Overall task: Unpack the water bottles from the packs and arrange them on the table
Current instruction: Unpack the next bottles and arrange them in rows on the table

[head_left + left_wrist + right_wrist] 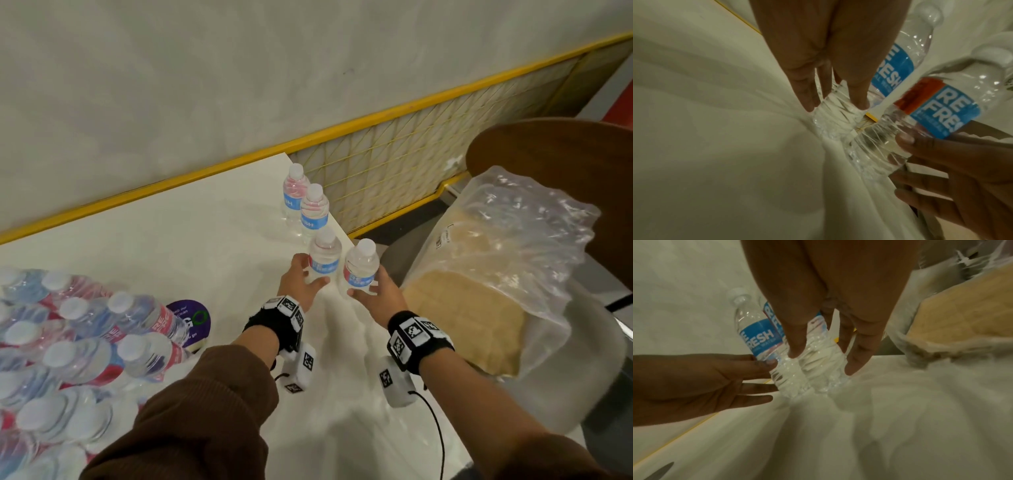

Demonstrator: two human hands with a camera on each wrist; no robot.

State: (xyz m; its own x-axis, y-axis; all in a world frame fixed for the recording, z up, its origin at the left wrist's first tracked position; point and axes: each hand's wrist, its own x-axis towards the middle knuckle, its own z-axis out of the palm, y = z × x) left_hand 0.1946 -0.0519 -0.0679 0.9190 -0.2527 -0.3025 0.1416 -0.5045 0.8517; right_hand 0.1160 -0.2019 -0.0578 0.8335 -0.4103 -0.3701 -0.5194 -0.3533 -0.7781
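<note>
Progress: 4 bottles upright in a row along the table's [191,240] right edge; 2 far ones untouched, the far bottle [293,195] and the second bottle [313,216] just beside each other.
Step in hand: by judgement, setting down or lining up the 2 near bottles; early in the task.
Left to do: pack of bottles [78,346] at the near left, wrap on most of it, many white caps showing; count uncertain, well above 10.
Left hand [301,286]: fingers straight and spread, bracketing the lower body of the third bottle [325,260]; from the left wrist view, fingertips [807,100] against the ribbed clear part, below the blue label. Light touch, not a wrapped hold.
Right hand [380,294]: fingers long and spread either side of the fourth bottle [361,267], thumb tip near the label's lower edge; from the right wrist view, fingers [795,344] down along the ribbed base. Firm hold or mere steadying: cannot tell.
Bottle vs grip: both bottles ahead of the palms, bases apparently on the table, caps clear above the fingers.
Spacing: third and fourth bottles near each other, a narrow gap between labels.
Risk: fourth bottle close to the table's right edge; a careless nudge could tip it off.
Beside the table: plastic bag [507,246] over a tan block on a chair [565,150], apart from the row.
</note>
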